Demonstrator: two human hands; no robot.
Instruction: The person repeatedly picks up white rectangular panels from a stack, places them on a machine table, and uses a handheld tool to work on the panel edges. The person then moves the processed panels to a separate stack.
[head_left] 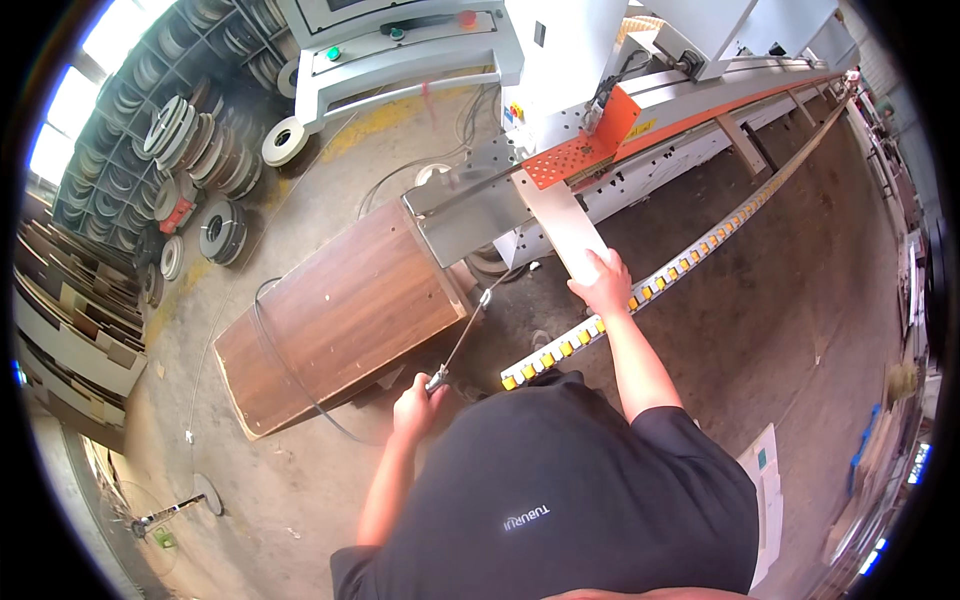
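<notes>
My right hand (603, 284) grips the near end of a narrow white board (562, 222). The board's far end lies at the orange perforated guard (580, 145) of the machine. Low and to the left, my left hand (415, 408) is closed around what looks like an air blow gun (437, 380). A long thin rod extends from it up toward the machine's metal plate (475, 215). A dark hose (285, 368) loops over a brown wood-grain panel (340, 305) and runs toward my left hand.
A rail with yellow rollers (672, 274) runs from in front of me to the far right. Rolls of edge banding (222, 232) fill a rack at the far left, with stacked boards (80, 330) below. A control panel (400, 40) stands ahead. Cables (440, 150) lie on the floor.
</notes>
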